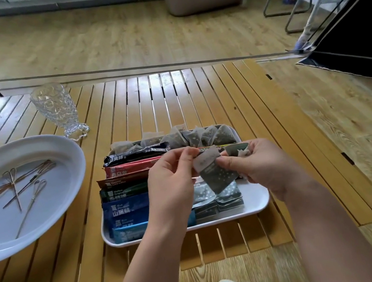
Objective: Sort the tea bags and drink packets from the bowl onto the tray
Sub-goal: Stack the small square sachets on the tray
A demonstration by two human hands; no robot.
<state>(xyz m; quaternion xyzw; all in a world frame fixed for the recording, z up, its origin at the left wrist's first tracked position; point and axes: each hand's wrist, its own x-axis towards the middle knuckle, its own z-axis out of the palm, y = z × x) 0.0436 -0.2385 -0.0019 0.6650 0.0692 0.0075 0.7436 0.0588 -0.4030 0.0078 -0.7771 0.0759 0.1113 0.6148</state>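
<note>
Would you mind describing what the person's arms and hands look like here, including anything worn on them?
Both forearms are bare, with no sleeves in view. The left hand and right hand wear no gloves, and no rings, watch or bracelet are visible. The fingernails look short and unpainted.

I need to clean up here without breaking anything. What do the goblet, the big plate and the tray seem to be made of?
Goblet: clear cut glass, judging by its see-through faceted body.
Plate: white and glossy, with soft reflections; ceramic or melamine, hard to tell which.
Tray: white, smooth, with a rounded rim; probably plastic, possibly enamelled metal.
</note>
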